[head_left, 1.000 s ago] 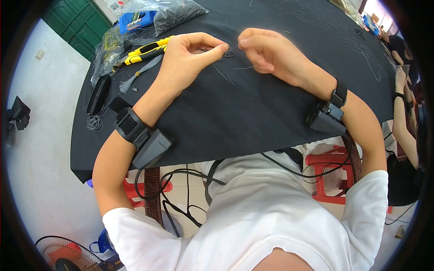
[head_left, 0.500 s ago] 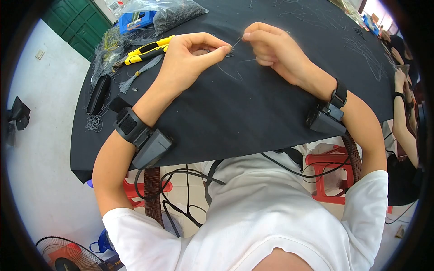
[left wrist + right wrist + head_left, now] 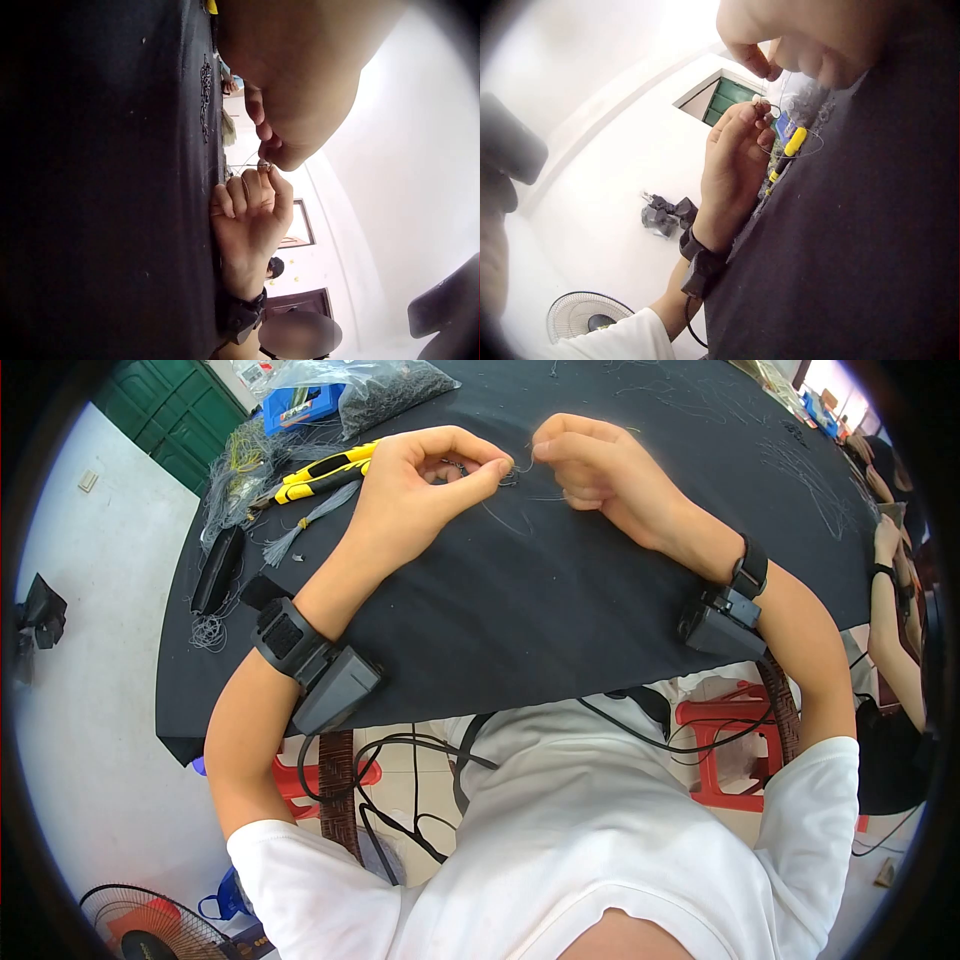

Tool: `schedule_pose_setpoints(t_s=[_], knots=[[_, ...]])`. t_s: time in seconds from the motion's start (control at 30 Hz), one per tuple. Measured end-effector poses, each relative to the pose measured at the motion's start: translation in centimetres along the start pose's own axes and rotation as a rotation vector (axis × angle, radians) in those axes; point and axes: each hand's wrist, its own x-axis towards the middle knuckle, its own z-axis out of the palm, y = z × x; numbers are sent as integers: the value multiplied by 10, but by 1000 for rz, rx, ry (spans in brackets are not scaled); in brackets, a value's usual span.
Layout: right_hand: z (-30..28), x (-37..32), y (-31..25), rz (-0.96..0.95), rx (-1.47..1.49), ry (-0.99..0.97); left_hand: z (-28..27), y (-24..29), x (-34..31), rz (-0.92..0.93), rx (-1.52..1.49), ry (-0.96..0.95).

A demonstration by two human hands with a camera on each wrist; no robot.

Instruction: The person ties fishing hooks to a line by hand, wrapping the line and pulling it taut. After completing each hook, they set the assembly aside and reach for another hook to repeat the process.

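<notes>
My left hand [image 3: 415,485] pinches a small dark fish hook [image 3: 775,110] between thumb and forefinger; its curved bend sticks out past the fingertips in the right wrist view. Close by on the right, my right hand [image 3: 605,468] pinches a thin clear fishing line between thumb and forefinger, the other fingers curled in. A loop of the line [image 3: 823,142] hangs below the hands in the right wrist view. Both hands are held over the black-covered table [image 3: 520,610]. A small pile of dark hooks [image 3: 205,97] lies on the cloth, partly behind my left hand in the head view.
Yellow-and-black pliers [image 3: 318,472] and a tied bundle of grey line [image 3: 315,520] lie left of my left hand. Farther back are a blue box [image 3: 302,408] and a clear bag of dark small pieces [image 3: 395,395]. A black case [image 3: 218,572] sits near the left edge.
My right hand moved up and away to the right, drawing the line from the left fingertips, then came slightly back toward them. The left hand has stayed nearly in place, pinching the hook.
</notes>
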Motion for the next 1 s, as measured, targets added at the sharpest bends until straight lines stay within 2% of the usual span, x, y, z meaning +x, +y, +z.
schedule_pose_setpoints(t_s=[0.13, 0.53, 0.73, 0.83, 1.0], knots=[[1, -1, -2, 2, -12, -100, -1, -1, 0, -33, -1, -1], [0, 0, 2, -68, -62, 15, 0, 0, 0, -34, -30, -79], [-1, 3, 5, 28, -139, 20, 1, 2, 0, 39, -61, -88], [4, 1, 3, 30, -260, -17, 0, 2, -1, 24, -109, -74], [11, -3, 1, 6, -282, -21, 4, 6, -2, -96, -307, 19]])
